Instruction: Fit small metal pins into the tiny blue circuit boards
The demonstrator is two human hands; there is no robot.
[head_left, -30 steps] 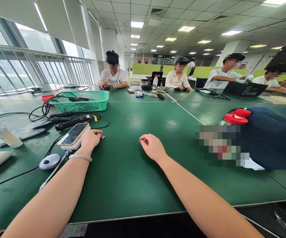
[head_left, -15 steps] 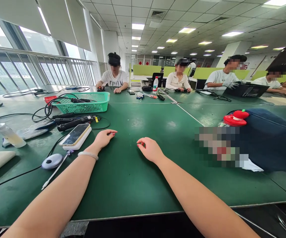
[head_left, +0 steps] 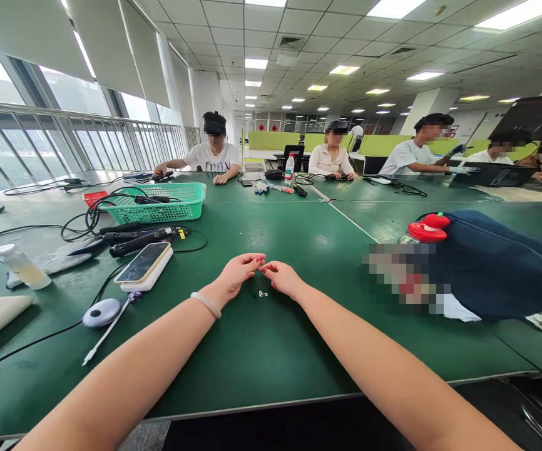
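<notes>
My left hand point(head_left: 237, 273) and my right hand point(head_left: 284, 278) meet fingertip to fingertip low over the green table point(head_left: 261, 351), near its middle. Both hands have their fingers drawn together in a pinch; whatever is between the tips is too small to make out. A tiny metal piece point(head_left: 262, 293) lies on the table just below the hands. A pale bracelet is on my left wrist. A phone on a white power bank point(head_left: 143, 265) lies to the left of my left hand.
Left of the hands are a grey oval device point(head_left: 101, 311), black tools with cables point(head_left: 139, 238), a green basket point(head_left: 158, 199) and a small bottle lying down point(head_left: 20, 265). A dark blue bag point(head_left: 496, 263) and a red-capped bottle point(head_left: 425, 229) sit at the right. Several people work at the far side.
My left hand left the phone's side and slid right across the table to meet my right hand, which shifted slightly left. A tiny piece now lies under them.
</notes>
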